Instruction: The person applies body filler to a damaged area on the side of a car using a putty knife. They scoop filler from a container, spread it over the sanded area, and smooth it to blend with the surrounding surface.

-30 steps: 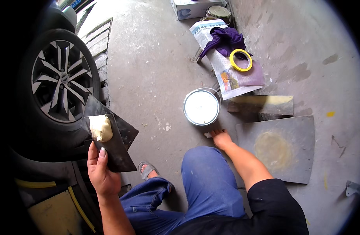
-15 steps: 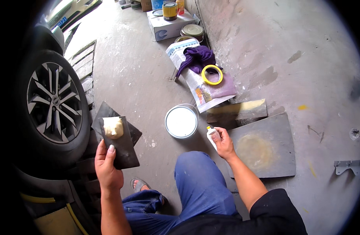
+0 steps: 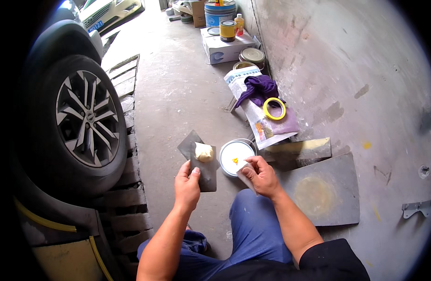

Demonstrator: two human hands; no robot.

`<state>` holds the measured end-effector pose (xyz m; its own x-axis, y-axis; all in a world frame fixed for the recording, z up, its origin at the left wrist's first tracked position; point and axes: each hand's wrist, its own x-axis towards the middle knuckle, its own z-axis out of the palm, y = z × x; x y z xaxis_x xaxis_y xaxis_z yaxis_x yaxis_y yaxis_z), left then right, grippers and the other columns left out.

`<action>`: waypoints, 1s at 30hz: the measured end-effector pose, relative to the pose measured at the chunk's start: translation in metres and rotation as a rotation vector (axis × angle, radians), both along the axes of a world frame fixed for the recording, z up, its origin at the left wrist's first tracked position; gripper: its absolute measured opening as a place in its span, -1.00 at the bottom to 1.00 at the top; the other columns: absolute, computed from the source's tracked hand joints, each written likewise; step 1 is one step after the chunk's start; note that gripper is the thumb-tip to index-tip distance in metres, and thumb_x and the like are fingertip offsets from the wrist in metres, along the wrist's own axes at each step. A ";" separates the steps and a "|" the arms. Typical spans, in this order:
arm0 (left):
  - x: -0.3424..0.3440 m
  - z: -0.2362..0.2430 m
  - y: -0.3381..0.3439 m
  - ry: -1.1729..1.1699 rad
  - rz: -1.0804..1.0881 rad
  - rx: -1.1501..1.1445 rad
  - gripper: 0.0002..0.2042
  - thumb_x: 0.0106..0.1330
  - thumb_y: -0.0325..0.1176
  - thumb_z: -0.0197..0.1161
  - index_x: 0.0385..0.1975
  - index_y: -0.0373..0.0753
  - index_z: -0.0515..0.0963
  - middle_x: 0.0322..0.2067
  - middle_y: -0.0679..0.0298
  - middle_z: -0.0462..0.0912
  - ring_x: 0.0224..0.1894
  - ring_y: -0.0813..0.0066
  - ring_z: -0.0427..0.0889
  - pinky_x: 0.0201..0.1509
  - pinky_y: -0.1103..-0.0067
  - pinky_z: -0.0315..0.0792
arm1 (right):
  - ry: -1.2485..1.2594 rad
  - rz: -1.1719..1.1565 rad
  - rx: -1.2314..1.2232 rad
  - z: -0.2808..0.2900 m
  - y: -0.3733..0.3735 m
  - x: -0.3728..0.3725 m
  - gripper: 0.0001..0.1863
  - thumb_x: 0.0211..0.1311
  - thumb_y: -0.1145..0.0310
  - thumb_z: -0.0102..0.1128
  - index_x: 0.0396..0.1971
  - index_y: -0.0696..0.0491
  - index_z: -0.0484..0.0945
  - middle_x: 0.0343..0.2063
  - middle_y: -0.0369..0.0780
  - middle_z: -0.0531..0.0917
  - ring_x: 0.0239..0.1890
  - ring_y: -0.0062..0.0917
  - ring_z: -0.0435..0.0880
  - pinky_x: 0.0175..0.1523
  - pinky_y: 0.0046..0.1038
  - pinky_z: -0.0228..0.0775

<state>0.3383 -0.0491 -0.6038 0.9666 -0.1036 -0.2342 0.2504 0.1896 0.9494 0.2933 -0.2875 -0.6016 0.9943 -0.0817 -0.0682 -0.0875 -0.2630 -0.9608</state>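
My left hand grips two overlapping dark, flat spreader plates, with a lump of pale cream paste on the upper part. My right hand is closed on a white tube with a yellow tip, held just right of the plates. The tube is partly over the round metal can with a white top, which stands on the floor behind it. A grey board with a pale round stain lies to the right of my right hand.
A car wheel stands at left. Newspaper with a purple cloth and yellow tape roll lies beside the wall. A wooden block, cans and a box sit along it. A white car shows beyond.
My right hand has risen from the floor beside the can with the white tube and moved toward the plates. My left hand has moved rightward with the plates. The view has tipped up.
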 end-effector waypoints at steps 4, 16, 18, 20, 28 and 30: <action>0.002 0.006 -0.003 -0.041 -0.008 0.017 -0.66 0.38 -0.50 0.00 0.13 -0.42 0.36 -0.04 0.20 0.56 -0.05 0.57 0.50 0.08 0.62 0.37 | -0.012 0.038 0.029 0.002 0.017 0.010 -0.60 0.17 0.25 0.30 -0.08 0.15 0.46 -0.18 -0.07 0.64 -0.08 -0.35 0.62 0.03 -0.39 0.41; 0.002 0.012 0.000 -0.171 0.062 0.253 -0.71 0.35 -0.49 0.05 0.04 -0.32 0.47 -0.19 0.24 0.65 -0.17 0.58 0.56 -0.03 0.61 0.43 | -0.072 0.131 0.163 0.020 0.045 0.027 -0.70 0.13 0.52 0.19 -0.12 0.16 0.42 -0.10 -0.10 0.64 -0.06 -0.46 0.63 0.06 -0.43 0.43; 0.002 0.012 0.000 -0.171 0.065 0.257 -0.71 0.35 -0.49 0.04 0.04 -0.32 0.47 -0.19 0.24 0.66 -0.16 0.59 0.56 -0.03 0.61 0.43 | -0.077 0.149 0.147 0.026 0.049 0.028 -0.71 0.14 0.53 0.18 -0.11 0.16 0.42 -0.14 -0.09 0.65 -0.08 -0.45 0.65 0.03 -0.44 0.45; 0.001 0.012 0.001 -0.172 0.073 0.248 -0.71 0.34 -0.50 0.04 0.04 -0.32 0.47 -0.19 0.23 0.66 -0.16 0.59 0.57 -0.03 0.61 0.43 | -0.079 0.163 0.087 0.031 0.051 0.029 -0.69 0.15 0.58 0.17 -0.08 0.15 0.41 -0.17 -0.17 0.62 -0.12 -0.54 0.61 0.00 -0.48 0.44; 0.001 0.010 0.000 -0.170 0.079 0.203 -0.71 0.34 -0.50 0.03 0.04 -0.32 0.47 -0.18 0.22 0.66 -0.16 0.57 0.57 -0.03 0.61 0.43 | -0.084 0.164 0.186 0.037 0.057 0.028 -0.71 0.30 0.50 0.10 0.01 0.13 0.41 -0.29 -0.33 0.57 -0.26 -0.71 0.50 -0.12 -0.63 0.37; 0.001 0.014 0.000 -0.165 0.035 0.221 -0.70 0.37 -0.49 0.02 0.07 -0.38 0.41 -0.12 0.22 0.61 -0.11 0.57 0.55 0.01 0.62 0.43 | -0.117 0.153 0.195 0.039 0.058 0.028 -0.71 0.34 0.49 0.05 0.04 0.13 0.41 -0.31 -0.36 0.55 -0.28 -0.73 0.47 -0.15 -0.66 0.34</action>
<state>0.3390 -0.0487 -0.5902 0.9957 -0.0336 -0.0861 0.0854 -0.0211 0.9961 0.3212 -0.2295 -0.5628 0.9961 0.0736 0.0478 0.0532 -0.0734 -0.9959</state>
